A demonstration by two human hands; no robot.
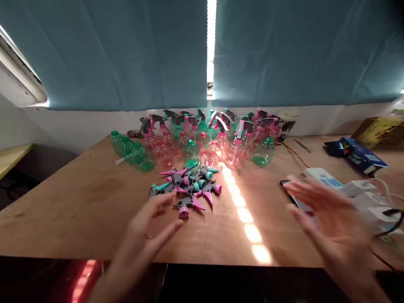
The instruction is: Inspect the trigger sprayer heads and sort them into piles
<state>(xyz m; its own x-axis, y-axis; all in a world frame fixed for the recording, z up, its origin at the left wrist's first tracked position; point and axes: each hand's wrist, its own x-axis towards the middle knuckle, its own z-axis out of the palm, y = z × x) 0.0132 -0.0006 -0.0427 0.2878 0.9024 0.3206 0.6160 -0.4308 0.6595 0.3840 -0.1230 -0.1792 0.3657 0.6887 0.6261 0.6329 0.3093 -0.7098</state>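
The left hand point(143, 240) and the right hand point(331, 223) have their grips open and empty above the table point(94, 202), the left just short of the heaped spray tops point(184, 191) mid-frame, the right blurred beside a phone point(292, 193), with bottles point(192, 153) massed beyond.

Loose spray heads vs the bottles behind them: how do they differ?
The loose trigger sprayer heads lie in a tangled heap on the wooden table, while the plastic bottles mostly stand upright behind them. The heads are opaque grey, pink and teal; the bottles are see-through, tinted green or pink. Both share pink and green tones.
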